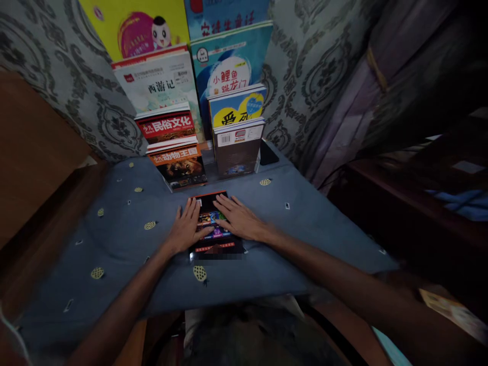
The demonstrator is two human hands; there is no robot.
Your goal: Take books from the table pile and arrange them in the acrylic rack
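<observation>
A dark book (215, 248) with small coloured pictures and an orange top edge lies flat on the blue tablecloth. My left hand (186, 227) rests on its left side, fingers stretched out and thumb over the cover. On its right side lies my right hand (239, 219), flat with the fingers spread. Just beyond the hands, two rows of books stand upright. At the front of the left row is a book with a lion's face (181, 168); a grey-brown book (239, 152) with a barcode fronts the right row.
A black phone-like slab (268, 153) lies behind the right row. Patterned wallpaper (305, 56) rises at the back, with a tied curtain (354, 96) to the right. A brown wooden panel (34, 152) stands at the left. The tablecloth (305, 244) bears pineapple prints.
</observation>
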